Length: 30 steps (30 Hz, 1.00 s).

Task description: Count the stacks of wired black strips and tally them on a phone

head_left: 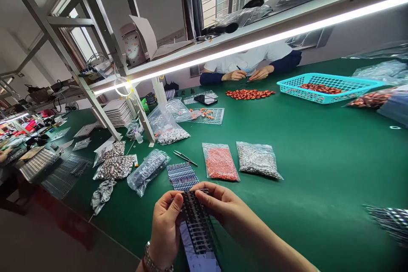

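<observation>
Pinching with thumbs and fingers, the left hand [167, 221] and the right hand [219, 199] have hold of one end of a dark strip [199, 227]. Both grips are closed, the left on one corner of that end and the right on the other. The strip is at the near edge of the green bench [318, 148], with rows of little bits along it. A pale card [191, 255] shows under it, but I cannot tell if they are joined. A watch [150, 259] is on the left wrist.

Just past the hands, toward the far edge, lies a stack of blue striped strips [182, 176], and tweezers [185, 158] lie near its top. To the right, a bag of orange bits [220, 161] lies just beside a bag of grey bits [258, 160]. To the left is a long clear bag [148, 172], and a crumpled bag [102, 196] is nearer the bench's left edge.

At the far edge, another person's hands [237, 75] hold something thin and dark behind a heap of shiny copper bits [250, 94]. A blue basket [306, 97] sits toward the far right corner, with more copper bits inside.
</observation>
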### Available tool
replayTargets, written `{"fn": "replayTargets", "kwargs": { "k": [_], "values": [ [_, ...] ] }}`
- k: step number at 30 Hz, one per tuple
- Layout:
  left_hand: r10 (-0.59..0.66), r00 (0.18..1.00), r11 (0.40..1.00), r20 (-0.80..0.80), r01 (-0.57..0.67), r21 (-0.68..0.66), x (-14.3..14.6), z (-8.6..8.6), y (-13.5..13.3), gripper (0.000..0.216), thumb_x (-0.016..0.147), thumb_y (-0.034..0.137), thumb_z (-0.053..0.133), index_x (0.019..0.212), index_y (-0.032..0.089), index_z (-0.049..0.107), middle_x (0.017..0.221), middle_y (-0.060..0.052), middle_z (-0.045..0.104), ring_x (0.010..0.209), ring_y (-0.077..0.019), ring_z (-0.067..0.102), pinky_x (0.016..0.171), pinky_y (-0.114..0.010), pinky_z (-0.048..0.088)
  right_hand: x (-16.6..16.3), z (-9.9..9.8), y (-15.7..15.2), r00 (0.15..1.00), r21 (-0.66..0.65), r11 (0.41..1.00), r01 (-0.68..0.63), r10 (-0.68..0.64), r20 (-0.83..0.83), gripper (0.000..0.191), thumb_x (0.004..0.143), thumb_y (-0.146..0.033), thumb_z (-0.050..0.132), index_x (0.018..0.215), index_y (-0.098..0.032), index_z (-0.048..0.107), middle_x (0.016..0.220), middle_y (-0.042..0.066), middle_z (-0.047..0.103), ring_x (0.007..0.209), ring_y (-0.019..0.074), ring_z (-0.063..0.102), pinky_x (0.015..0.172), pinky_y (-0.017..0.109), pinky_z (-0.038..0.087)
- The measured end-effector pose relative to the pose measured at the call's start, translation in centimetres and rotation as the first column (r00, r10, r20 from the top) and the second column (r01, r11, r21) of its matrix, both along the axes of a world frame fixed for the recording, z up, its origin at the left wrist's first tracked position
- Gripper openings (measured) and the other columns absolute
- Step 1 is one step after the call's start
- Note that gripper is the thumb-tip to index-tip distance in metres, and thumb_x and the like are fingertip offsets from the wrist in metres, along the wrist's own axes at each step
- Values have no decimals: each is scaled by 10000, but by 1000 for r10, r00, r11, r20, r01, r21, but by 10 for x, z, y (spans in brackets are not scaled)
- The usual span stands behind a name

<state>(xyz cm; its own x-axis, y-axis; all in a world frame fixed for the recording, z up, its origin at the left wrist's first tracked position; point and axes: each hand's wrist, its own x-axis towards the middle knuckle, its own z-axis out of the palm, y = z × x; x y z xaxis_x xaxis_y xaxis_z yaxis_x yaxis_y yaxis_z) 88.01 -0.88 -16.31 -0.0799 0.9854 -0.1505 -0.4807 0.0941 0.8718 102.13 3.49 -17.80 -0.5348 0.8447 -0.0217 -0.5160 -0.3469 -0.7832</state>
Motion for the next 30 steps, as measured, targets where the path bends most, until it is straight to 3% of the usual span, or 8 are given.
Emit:
{"fn": "replayTargets", "kwargs": {
  "k": [4, 10, 19, 23, 30],
  "values": [
    [-11, 999, 1000, -44, 11, -2, -2, 2, 3, 235, 723, 341, 739, 798, 123, 693, 685, -24, 649, 621, -98, 565, 613, -203, 449, -1, -1, 2, 999, -11, 1000, 26, -26, 24, 385, 638, -491, 824, 798, -175, 675, 695, 6, 628, 629, 136, 539, 597, 242, 416],
    [-16, 998, 1000, -53, 17, 18, -7, 4, 6, 283, 750, 360, 713, 919, 133, 701, 835, -71, 709, 764, -149, 636, 747, -256, 494, 1, -1, 6, 989, -12, 992, 122, -121, 84, 433, 608, -531, 821, 788, -167, 668, 735, 22, 630, 643, 151, 547, 590, 258, 434],
    [-93, 991, 994, -99, 98, 50, -2, 10, 2, 341, 785, 417, 659, 945, 118, 698, 842, -95, 702, 762, -182, 635, 706, -281, 492, 1, -4, 9, 988, -33, 990, 134, -131, 81, 431, 594, -518, 834, 776, -166, 667, 712, 13, 612, 635, 141, 527, 563, 236, 414],
    [-87, 991, 996, -97, 89, 10, -5, 7, 3, 321, 750, 384, 705, 957, 139, 695, 869, -82, 697, 725, -146, 617, 640, -234, 476, 3, -2, 8, 986, -26, 989, 146, -144, 80, 409, 617, -510, 824, 792, -174, 669, 718, 13, 613, 648, 147, 534, 584, 245, 424],
    [-43, 986, 998, -163, 35, -50, -15, 7, 6, 311, 741, 382, 708, 926, 134, 694, 748, -36, 637, 631, -104, 579, 581, -215, 466, 15, 5, 14, 949, -50, 948, 315, -312, 54, 399, 578, -503, 844, 757, -187, 680, 703, 6, 622, 680, 158, 542, 619, 260, 425]
  ]
}}
